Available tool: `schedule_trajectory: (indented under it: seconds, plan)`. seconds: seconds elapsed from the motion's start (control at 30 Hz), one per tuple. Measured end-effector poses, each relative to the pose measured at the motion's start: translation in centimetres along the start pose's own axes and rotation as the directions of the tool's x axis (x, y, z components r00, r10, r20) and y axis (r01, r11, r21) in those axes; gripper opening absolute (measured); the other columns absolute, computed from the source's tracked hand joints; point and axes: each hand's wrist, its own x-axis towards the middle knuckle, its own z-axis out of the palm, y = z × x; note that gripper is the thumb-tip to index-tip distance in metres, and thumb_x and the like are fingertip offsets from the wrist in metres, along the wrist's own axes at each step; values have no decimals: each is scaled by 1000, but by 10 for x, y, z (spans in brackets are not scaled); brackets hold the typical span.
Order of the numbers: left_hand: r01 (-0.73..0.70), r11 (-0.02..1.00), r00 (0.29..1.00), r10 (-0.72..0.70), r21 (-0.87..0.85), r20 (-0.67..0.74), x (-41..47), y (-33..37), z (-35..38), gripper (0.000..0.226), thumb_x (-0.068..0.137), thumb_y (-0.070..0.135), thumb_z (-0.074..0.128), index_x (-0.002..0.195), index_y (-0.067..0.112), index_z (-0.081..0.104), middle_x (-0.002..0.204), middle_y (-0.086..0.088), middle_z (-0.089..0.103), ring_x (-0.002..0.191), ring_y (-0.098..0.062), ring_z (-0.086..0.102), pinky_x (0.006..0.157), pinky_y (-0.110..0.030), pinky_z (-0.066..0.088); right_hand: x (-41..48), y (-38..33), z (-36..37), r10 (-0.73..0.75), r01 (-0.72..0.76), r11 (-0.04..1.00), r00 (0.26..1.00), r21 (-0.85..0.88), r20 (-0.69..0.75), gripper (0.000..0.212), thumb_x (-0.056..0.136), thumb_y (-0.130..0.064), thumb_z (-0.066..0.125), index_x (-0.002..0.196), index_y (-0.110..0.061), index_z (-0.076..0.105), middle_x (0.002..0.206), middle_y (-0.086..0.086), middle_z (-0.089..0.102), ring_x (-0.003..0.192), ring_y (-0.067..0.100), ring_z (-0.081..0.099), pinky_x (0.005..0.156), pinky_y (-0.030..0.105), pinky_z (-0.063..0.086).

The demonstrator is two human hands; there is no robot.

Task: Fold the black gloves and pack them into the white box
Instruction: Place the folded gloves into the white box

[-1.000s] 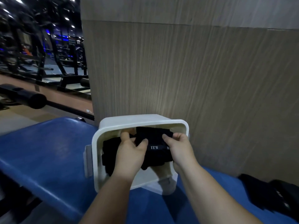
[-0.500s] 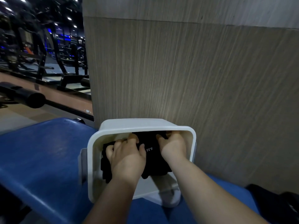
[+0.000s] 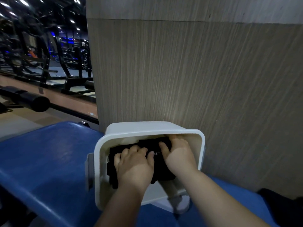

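White box [image 3: 152, 128] on blue bench [image 3: 41, 161]

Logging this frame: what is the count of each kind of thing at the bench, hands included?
hands: 2, left hand and right hand
white box: 1
black glove bundle in the box: 1, single gloves cannot be told apart
blue bench pad: 1
black item at the right edge: 1
total: 6

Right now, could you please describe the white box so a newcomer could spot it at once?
Find the wood-grain wall; at its foot lies a blue padded bench. The white box sits there beside the wall, the only white thing, with black gloves inside.
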Motion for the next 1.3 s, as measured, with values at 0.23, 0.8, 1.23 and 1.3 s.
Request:
schedule_trajectory:
  seconds: [0.23, 0.8, 1.23, 1.3]
  plan:
    - [-7, 1000, 1000, 7, -22, 1, -3, -2, 4, 39, 99, 49, 21, 127, 43, 47, 127, 21, 51, 119, -8, 38, 99, -34, 21, -12, 17, 10, -178, 197, 974, 971, -114, 159, 56, 92, -44, 29, 141, -21, 45, 153, 0, 33, 141, 17, 24, 115, 22, 10]
    - [-2, 996, 995, -7, 94, 100, -10, -3, 16, 49, 99, 52, 14, 147, 46, 16, 155, 19, 22, 142, -12, 15, 115, -43, 7, 4, 27, 25, -106, 154, 971, 962, -183, 252, 46, 101, -26, 31, 146, -22, 35, 154, -6, 31, 139, 11, 30, 110, 19, 17]
    - [-18, 1000, 1000, 18, -1, -3, -17, -2, 2, 49, 98, 50, 24, 146, 40, 25, 148, 17, 36, 139, -11, 20, 116, -44, -2, -9, 16, 14, -156, 167, 981, 982, -102, 106, 45, 100, -34, 34, 141, -19, 44, 140, 5, 45, 125, 22, 39, 107, 30, 30]
    - [-28, 1000, 999, 28, -7, -19, -21, -1, -2, 50, 98, 50, 26, 147, 39, 25, 150, 15, 33, 140, -11, 17, 117, -44, -4, -14, 11, 8, -189, 189, 980, 982, -68, 11, 47, 97, -38, 31, 133, -16, 53, 128, 8, 53, 119, 23, 44, 104, 35, 37]
